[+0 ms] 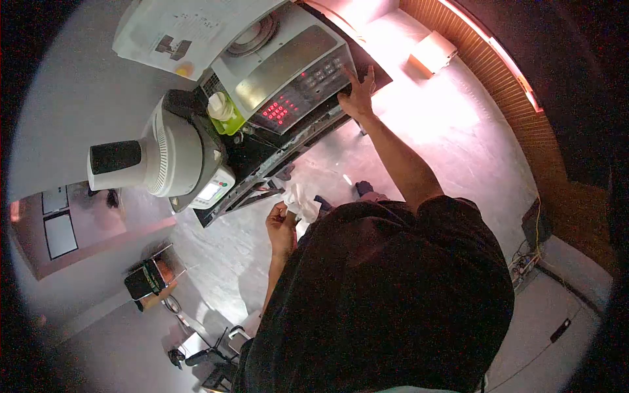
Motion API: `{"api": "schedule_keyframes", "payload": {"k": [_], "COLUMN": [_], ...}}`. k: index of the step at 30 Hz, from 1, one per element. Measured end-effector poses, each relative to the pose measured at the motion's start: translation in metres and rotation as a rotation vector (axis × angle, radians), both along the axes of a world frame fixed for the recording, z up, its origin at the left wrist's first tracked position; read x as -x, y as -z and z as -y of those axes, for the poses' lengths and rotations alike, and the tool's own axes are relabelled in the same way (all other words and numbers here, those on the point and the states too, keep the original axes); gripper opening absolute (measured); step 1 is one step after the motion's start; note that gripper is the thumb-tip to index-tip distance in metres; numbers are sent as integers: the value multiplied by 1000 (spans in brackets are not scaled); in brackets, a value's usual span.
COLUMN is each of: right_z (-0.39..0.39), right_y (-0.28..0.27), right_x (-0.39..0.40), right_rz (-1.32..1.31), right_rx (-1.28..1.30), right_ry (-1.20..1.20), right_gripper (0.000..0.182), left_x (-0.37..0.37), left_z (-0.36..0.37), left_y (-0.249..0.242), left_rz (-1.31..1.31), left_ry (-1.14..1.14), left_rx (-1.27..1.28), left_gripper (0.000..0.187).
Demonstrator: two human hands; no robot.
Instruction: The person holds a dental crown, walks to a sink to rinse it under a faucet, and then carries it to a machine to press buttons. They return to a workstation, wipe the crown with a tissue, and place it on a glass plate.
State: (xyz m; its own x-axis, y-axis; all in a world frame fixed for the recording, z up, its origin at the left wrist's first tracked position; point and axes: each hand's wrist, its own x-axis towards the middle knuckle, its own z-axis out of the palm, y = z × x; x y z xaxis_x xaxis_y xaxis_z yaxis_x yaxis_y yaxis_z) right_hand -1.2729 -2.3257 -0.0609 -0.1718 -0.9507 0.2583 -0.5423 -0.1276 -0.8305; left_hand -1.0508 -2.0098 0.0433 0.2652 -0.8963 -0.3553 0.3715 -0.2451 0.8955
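Note:
My right hand [358, 97] reaches to the right end of a metal-fronted benchtop machine [288, 69], its fingers apart and a fingertip at or close to the keypad. Red digits glow on the display [278, 110] at the other end of that panel. Above the panel is a round ringed opening [252, 36], beside a raised white lid [190, 29] with printing on it. Lower down, in front of my body, my left hand [282, 230] is closed on a crumpled white tissue [301, 202]; whether it is paper or cloth is hard to tell.
Left of the machine, a white-capped bottle [219, 105] stands in a bright green holder [229, 122]. Beside it is a white-and-grey instrument [171, 147] with a small lit screen [211, 190]. A cardboard box [432, 54] sits on the floor, and a chair [149, 281] stands lower left.

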Motion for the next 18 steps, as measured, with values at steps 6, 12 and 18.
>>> {"api": "schedule_keyframes", "payload": {"k": [6,12,18], "right_z": [0,0,4], "right_y": [8,-14,-18], "right_x": [2,1,-4], "right_rz": [16,-6,-54], "right_rx": [-45,10,51], "right_ry": [-10,-64,-79], "right_gripper": [87,87,89], "left_x": [5,8,5], "left_z": [2,3,4], "left_y": [-7,-4,-5], "left_rz": [29,22,2], "left_ry": [-9,-12,16], "left_rx": [-30,-11,7], "left_gripper": [15,19,22]}}
